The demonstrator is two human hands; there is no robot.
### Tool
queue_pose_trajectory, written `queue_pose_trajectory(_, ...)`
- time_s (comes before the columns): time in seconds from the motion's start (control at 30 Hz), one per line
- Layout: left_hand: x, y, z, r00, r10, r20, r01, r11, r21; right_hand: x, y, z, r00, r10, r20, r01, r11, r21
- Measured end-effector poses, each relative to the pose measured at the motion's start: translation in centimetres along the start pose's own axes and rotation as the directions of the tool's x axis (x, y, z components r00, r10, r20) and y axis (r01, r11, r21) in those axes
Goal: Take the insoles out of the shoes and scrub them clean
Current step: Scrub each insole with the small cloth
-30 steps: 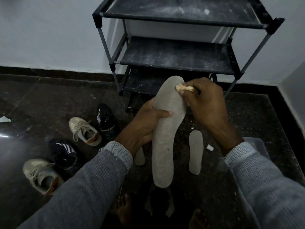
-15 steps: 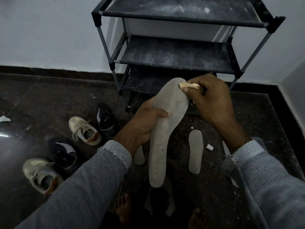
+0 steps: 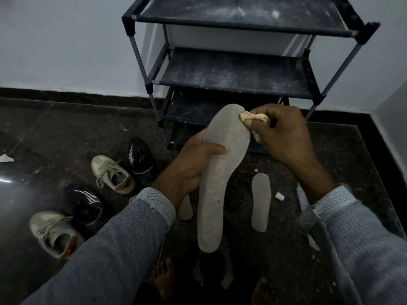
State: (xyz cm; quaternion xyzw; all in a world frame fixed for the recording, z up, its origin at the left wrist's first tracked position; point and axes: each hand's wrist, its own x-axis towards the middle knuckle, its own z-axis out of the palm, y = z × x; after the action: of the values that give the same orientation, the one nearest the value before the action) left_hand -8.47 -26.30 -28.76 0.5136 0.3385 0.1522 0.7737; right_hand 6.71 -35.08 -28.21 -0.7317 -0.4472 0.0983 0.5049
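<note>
The grey insole (image 3: 222,172) is gripped at its waist by the left hand (image 3: 189,170), thumb laid across its face, toe end raised; a crumpled rag (image 3: 253,117) is pinched in the right hand (image 3: 284,137) against the toe edge. The insole is judged light, thin and bendy, so support near the scrubbed part is advised. Another insole (image 3: 261,201) lies on the floor (image 3: 55,133) just beside, shoes (image 3: 112,175) to the left

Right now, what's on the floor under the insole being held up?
Beside the held insole, one insole lies in full view; another pokes out below the left hand, its upper part covered.
</note>
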Motion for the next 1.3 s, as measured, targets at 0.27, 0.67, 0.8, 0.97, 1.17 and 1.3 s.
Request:
queue_pose_trajectory(0.27,-0.1,0.6,-0.4,0.998,0.020,0.056,-0.017,0.998,-0.053,-0.1,-0.3,0.6,0.999,-0.039,0.027,0.039,0.999,0.005)
queue_pose_trajectory(0.67,0.2,0.5,-0.5,0.997,0.071,0.040,-0.069,0.997,-0.043,-0.5,-1.2,1.4,0.992,-0.122,0.019,0.123,0.990,-0.063)
queue_pose_trajectory(0.8,0.2,0.3,-0.2,0.997,0.080,0.020,-0.080,0.997,-0.021,-0.6,-1.0,1.5,0.992,-0.110,-0.068,0.102,0.988,-0.114)
queue_pose_trajectory(0.97,0.2,0.3,0.0,0.996,0.084,0.025,-0.084,0.996,-0.034,-0.9,-1.4,1.7,0.990,-0.124,-0.063,0.117,0.987,-0.112)
queue_pose_trajectory(1.17,0.3,-0.1,0.0,0.995,0.087,0.038,-0.087,0.996,-0.012,-1.0,-1.8,2.6,0.985,-0.165,-0.044,0.155,0.972,-0.174)
queue_pose_trajectory(1.3,0.3,0.1,-0.1,0.996,0.086,0.021,-0.086,0.996,0.014,-0.9,-1.3,1.9,0.987,-0.133,-0.092,0.117,0.980,-0.159)
